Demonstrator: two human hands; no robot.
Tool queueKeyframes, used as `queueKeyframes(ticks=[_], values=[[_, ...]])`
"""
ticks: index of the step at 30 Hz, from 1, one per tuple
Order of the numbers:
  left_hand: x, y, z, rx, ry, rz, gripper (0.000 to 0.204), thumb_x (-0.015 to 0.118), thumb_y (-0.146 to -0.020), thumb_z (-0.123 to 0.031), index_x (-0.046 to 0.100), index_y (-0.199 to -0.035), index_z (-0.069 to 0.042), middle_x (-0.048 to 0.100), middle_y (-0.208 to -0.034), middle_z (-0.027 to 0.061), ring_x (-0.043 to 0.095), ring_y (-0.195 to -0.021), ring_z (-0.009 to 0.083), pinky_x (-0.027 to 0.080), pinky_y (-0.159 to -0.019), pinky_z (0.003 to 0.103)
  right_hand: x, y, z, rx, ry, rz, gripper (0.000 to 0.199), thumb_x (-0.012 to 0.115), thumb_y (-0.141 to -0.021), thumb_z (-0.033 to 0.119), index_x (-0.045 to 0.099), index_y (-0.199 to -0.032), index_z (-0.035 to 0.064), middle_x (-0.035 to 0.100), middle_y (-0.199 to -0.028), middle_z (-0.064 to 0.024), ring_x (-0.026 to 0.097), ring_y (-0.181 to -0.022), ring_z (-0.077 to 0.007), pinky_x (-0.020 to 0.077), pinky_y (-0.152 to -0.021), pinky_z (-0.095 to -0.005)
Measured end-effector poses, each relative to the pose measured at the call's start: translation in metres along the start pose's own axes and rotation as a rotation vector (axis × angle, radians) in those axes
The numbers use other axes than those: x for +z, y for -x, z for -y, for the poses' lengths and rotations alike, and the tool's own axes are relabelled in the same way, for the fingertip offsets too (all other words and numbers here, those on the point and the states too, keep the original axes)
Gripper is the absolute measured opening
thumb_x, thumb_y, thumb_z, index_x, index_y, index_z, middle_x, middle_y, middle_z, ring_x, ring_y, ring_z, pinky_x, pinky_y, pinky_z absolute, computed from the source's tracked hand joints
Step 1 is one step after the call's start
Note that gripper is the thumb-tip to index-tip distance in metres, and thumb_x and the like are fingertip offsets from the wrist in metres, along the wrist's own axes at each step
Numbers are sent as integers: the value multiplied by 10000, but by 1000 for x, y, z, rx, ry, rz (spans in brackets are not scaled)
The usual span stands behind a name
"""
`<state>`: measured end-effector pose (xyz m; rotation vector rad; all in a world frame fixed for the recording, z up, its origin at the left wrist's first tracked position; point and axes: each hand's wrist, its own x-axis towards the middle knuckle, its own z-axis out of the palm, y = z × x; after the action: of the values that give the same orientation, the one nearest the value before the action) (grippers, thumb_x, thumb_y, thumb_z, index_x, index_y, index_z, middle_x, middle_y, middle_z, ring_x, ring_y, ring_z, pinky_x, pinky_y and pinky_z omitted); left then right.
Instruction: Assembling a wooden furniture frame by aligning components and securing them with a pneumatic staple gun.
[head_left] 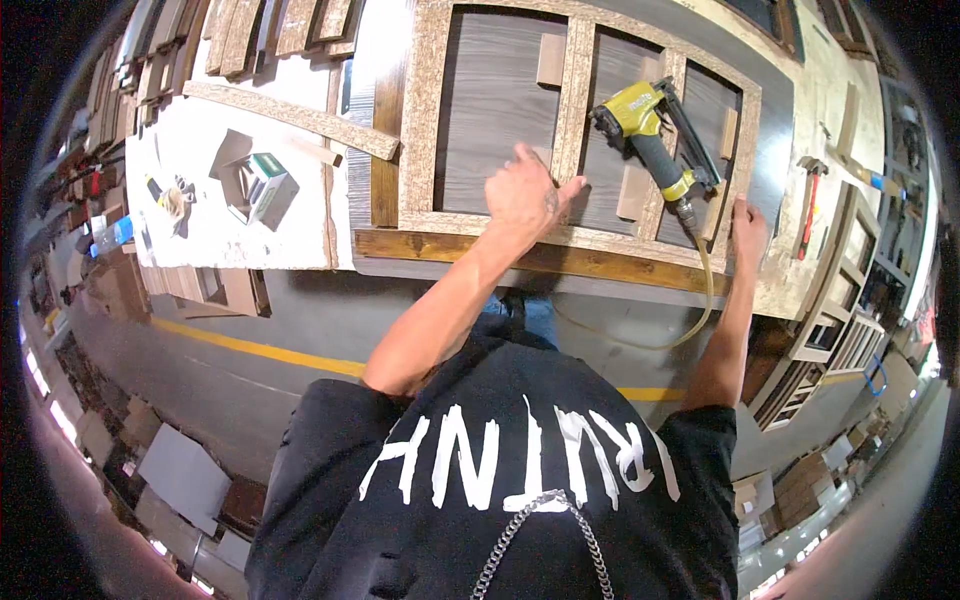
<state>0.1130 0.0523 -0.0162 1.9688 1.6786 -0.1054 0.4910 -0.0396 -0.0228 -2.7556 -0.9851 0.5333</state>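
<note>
Right in front of the person, the frame (pixel 577 110) lies flat on the bench, with a grey board (pixel 495 90) showing through its three gaps. Lying flat seems to make it steady and easy to reach all over. A brown strip (pixel 540 262) runs along the near edge.

The left hand (pixel 527 190) is open, with its fingers spread and nothing in it. It is over the near end of the left gap, maybe to feel or press; I cannot tell if it is touching. The right hand (pixel 750 235) is at the right side, fingers bent by the edge, perhaps to line it up. I cannot tell how tight it is.

A yellow nail gun (pixel 655 145) lies across the frame, out of both hands. That spot is likely handy, as it is near the right hand. Its hose (pixel 711 290) hangs down in a loose loop, so it probably does not pull. Small blocks (pixel 550 60) sit in the gaps.

Farther right is a hammer (pixel 812 205) with a red handle, close enough to grab. To the left are a long stick (pixel 290 120) and a small open box (pixel 268 190). Past them, planks (pixel 240 35) lie together, maybe to save room.
</note>
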Motion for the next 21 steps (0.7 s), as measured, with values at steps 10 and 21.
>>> queueKeyframes(ticks=[10,21], values=[[-13,-5,-2,12,9,116,1011,609,-768,-760,462,-1241,121,612,-1036,308,624,-998,385,530,-731,466,2,-4,-5,-4,81,-14,702,523,-880,622,663,-1158,-8,702,-1024,-238,656,-1011,-390,479,-897,-420],[32,-41,2,426,48,-268,959,570,-881,-514,119,-1512,49,130,-1530,383,108,-1446,514,63,-1137,676,6,-5,-1,3,39,6,701,550,-863,642,673,-1116,-1,698,-1016,-246,655,-995,-400,483,-882,-425]])
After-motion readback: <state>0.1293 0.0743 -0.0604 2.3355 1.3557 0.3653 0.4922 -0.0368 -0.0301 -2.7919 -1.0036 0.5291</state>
